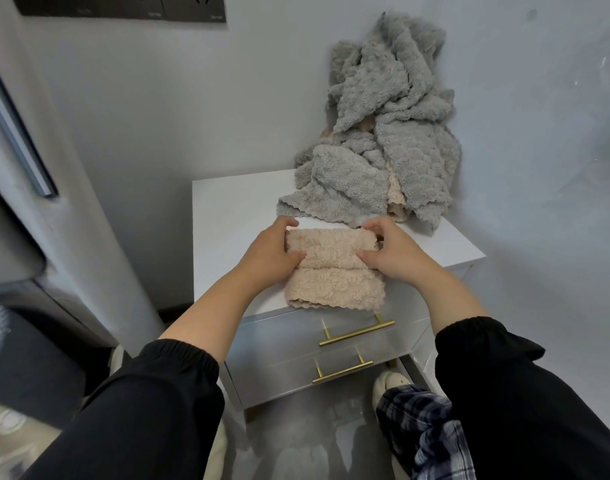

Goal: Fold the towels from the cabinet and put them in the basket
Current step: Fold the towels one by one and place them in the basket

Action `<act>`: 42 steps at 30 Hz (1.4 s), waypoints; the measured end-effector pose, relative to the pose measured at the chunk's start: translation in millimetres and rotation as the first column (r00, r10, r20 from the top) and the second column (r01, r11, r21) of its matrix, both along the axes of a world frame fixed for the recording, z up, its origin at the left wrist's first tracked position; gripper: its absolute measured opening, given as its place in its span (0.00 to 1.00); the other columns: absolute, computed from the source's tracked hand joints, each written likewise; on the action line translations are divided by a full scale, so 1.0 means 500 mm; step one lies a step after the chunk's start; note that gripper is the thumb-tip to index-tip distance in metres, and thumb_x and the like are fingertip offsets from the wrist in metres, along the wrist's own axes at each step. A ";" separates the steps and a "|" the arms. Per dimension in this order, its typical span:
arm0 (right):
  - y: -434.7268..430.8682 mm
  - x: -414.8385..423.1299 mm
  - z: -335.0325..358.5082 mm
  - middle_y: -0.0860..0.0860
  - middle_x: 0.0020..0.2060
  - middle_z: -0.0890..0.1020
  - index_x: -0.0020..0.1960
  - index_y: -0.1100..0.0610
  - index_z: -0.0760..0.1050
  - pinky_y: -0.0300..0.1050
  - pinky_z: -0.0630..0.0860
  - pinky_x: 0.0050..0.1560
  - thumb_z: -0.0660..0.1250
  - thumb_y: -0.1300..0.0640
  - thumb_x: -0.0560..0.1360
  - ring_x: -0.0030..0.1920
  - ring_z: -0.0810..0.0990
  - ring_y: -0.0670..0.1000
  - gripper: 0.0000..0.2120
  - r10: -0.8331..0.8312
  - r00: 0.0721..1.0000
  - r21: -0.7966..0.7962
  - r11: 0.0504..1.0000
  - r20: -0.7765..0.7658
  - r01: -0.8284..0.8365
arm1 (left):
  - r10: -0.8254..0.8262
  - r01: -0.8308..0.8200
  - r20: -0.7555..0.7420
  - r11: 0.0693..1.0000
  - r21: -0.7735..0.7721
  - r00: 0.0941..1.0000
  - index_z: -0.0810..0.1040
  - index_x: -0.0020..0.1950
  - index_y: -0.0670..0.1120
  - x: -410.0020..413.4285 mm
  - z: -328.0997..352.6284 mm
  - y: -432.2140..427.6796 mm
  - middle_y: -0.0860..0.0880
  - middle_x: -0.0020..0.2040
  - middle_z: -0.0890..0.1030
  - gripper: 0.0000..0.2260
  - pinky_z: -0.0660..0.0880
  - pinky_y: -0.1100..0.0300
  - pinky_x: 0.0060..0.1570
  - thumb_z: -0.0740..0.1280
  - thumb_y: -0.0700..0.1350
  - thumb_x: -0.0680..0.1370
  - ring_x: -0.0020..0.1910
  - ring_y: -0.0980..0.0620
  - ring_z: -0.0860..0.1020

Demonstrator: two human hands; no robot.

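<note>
A beige fluffy towel (333, 271) lies folded on the white cabinet top (227, 216), near its front edge. My left hand (272, 252) grips the towel's far left end, fingers curled over the fold. My right hand (388, 251) pinches the far right end the same way. Behind them a heap of grey towels (376, 143) leans against the wall, with bits of another beige towel (395, 199) showing between the folds. No basket is clearly in view.
The cabinet has two drawers with gold bar handles (355, 332), shut, below the towel. Walls close in behind and to the right. A slippered foot (388, 384) and plaid trouser leg stand on the floor at the lower right. A dark blurred object (22, 355) sits at the left.
</note>
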State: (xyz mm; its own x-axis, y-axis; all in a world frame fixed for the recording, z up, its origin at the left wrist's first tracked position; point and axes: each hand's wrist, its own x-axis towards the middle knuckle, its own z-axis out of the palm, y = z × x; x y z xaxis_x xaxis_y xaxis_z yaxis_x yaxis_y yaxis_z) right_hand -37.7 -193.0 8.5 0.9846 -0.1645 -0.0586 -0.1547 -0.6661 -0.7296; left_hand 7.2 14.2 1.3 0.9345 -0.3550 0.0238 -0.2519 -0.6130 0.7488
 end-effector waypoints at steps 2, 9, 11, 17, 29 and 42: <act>-0.003 -0.003 0.011 0.47 0.57 0.71 0.68 0.55 0.65 0.41 0.70 0.51 0.71 0.60 0.74 0.50 0.74 0.48 0.26 0.030 0.999 0.013 0.999 -0.040 -0.030 | -0.026 0.026 -0.008 0.999 0.034 1.000 0.68 0.70 0.46 0.002 0.004 0.003 0.50 0.55 0.73 0.23 0.69 0.61 0.51 0.69 0.41 0.76 0.52 0.51 0.73; -0.020 -0.005 0.030 0.48 0.42 0.80 0.44 0.54 0.79 0.48 0.76 0.51 0.76 0.63 0.67 0.44 0.79 0.49 0.10 0.088 0.995 0.046 0.995 -0.043 -0.086 | -0.072 0.074 -0.026 0.996 0.049 0.997 0.77 0.47 0.44 0.018 0.014 0.017 0.50 0.42 0.77 0.10 0.70 0.60 0.40 0.74 0.42 0.70 0.41 0.52 0.74; -0.019 -0.002 0.030 0.53 0.43 0.80 0.44 0.56 0.78 0.50 0.76 0.49 0.76 0.63 0.66 0.45 0.80 0.53 0.11 0.056 0.998 0.031 0.998 -0.025 -0.055 | -0.035 0.034 0.029 0.999 0.027 0.999 0.76 0.47 0.47 0.015 0.017 0.012 0.53 0.42 0.76 0.10 0.69 0.62 0.38 0.73 0.41 0.69 0.41 0.54 0.73; 0.013 0.004 0.013 0.49 0.40 0.78 0.45 0.52 0.72 0.43 0.71 0.36 0.70 0.65 0.67 0.41 0.76 0.50 0.12 -0.078 0.968 -0.094 0.990 0.239 0.103 | 0.094 -0.079 0.267 0.995 -0.067 0.959 0.72 0.46 0.51 0.009 0.005 -0.005 0.54 0.43 0.76 0.13 0.67 0.57 0.40 0.68 0.35 0.69 0.43 0.50 0.73; -0.004 -0.006 0.004 0.51 0.49 0.75 0.43 0.47 0.67 0.45 0.68 0.46 0.78 0.58 0.63 0.52 0.71 0.52 0.20 0.112 0.981 -0.284 0.957 0.156 -0.064 | -0.257 0.235 0.229 0.964 0.122 0.939 0.71 0.51 0.46 0.015 0.008 0.032 0.50 0.52 0.71 0.15 0.63 0.60 0.48 0.60 0.41 0.65 0.52 0.50 0.67; -0.010 -0.024 0.003 0.48 0.50 0.76 0.47 0.55 0.76 0.40 0.66 0.51 0.75 0.56 0.69 0.54 0.72 0.46 0.11 0.072 0.981 -0.137 0.989 0.182 -0.047 | -0.120 0.105 0.131 0.988 0.115 0.984 0.71 0.46 0.46 0.007 0.004 0.000 0.47 0.48 0.77 0.11 0.69 0.57 0.42 0.72 0.48 0.73 0.44 0.49 0.74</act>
State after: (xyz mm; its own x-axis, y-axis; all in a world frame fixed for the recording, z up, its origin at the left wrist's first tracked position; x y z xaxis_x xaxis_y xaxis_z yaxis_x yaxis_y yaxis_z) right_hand -49.6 -197.8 10.1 0.9845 -0.0993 0.1446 0.0182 -0.7617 -0.6476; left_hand 10.7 14.1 3.2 0.8790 -0.4650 0.1055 -0.4198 -0.6496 0.6339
